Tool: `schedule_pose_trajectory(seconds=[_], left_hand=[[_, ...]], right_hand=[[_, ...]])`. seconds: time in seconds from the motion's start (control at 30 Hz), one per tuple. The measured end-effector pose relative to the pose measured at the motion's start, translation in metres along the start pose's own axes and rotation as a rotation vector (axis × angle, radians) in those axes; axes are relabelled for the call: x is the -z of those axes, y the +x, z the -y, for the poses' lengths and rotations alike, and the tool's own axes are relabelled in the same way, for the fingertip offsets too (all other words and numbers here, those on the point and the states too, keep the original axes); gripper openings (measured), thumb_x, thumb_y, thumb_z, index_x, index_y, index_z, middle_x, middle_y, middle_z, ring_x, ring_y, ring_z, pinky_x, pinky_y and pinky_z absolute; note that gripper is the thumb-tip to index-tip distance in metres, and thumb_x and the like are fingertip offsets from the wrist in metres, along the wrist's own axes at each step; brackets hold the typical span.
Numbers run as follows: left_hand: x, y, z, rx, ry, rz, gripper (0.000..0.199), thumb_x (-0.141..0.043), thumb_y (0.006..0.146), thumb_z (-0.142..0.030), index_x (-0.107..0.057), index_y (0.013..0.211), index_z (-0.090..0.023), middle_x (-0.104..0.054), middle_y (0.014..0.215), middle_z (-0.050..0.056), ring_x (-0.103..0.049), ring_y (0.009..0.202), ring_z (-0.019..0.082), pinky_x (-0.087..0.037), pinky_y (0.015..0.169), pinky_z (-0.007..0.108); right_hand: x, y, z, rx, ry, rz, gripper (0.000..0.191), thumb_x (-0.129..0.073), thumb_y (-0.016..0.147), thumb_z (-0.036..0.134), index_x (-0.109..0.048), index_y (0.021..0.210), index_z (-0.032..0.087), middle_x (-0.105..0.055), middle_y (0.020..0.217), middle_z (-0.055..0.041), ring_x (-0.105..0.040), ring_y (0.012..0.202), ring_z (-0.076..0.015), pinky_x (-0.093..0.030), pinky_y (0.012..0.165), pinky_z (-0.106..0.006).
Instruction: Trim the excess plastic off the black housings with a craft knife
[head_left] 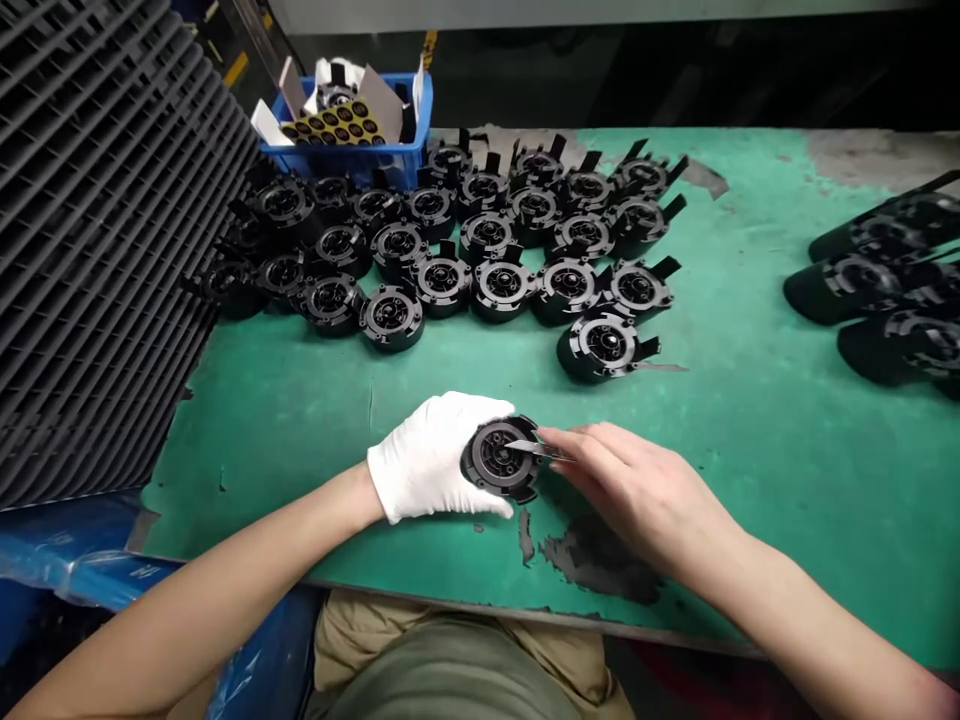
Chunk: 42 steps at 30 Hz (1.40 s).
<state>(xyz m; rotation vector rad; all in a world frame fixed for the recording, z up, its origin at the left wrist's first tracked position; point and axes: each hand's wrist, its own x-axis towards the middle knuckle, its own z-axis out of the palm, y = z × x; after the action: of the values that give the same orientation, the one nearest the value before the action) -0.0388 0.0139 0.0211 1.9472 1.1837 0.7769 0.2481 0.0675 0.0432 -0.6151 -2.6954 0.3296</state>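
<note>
In the head view my left hand (435,460), in a white glove, is wrapped round a round black plastic housing (499,462) just above the table near its front edge. The housing's ringed, ribbed face points up at me. My bare right hand (630,480) pinches a slim, pointed metal tool (529,449); whether it is tweezers or a small blade I cannot make out. Its tip lies over the middle of the housing's face. Behind my hands, many similar black housings (600,343) stand in loose rows, most with a dark tab sticking up.
A blue bin (345,158) at the back holds card pieces and a yellow sheet of round black stickers (337,125). Black slatted trays (90,230) are stacked on the left. Longer black parts (847,285) stand at right on the green tabletop (757,400), which has a worn patch (600,562).
</note>
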Motion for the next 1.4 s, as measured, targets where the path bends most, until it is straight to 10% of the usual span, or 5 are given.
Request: schedule_pose_trajectory(seconds=[0.9, 1.4], left_hand=[[0.0, 0.0, -0.004, 0.003, 0.066, -0.015, 0.076, -0.103, 0.073, -0.066, -0.076, 0.13, -0.023, -0.084, 0.126, 0.012, -0.082, 0.119, 0.038, -0.064, 0.103, 0.046], [-0.009, -0.005, 0.004, 0.03, 0.099, -0.11, 0.087, -0.101, 0.065, -0.081, -0.073, 0.12, -0.019, -0.081, 0.124, 0.017, -0.08, 0.117, 0.039, -0.064, 0.106, 0.052]], right_hand=[[0.015, 0.007, 0.002, 0.258, -0.18, 0.046, 0.017, -0.062, 0.107, 0.002, -0.066, 0.122, 0.009, -0.077, 0.1, -0.0103, -0.065, 0.082, -0.0204, -0.055, 0.076, -0.036], [0.01, 0.005, 0.001, 0.042, -0.069, -0.009, 0.016, -0.064, 0.112, 0.016, -0.061, 0.127, 0.02, -0.077, 0.104, -0.0061, -0.069, 0.084, -0.0187, -0.056, 0.074, -0.032]])
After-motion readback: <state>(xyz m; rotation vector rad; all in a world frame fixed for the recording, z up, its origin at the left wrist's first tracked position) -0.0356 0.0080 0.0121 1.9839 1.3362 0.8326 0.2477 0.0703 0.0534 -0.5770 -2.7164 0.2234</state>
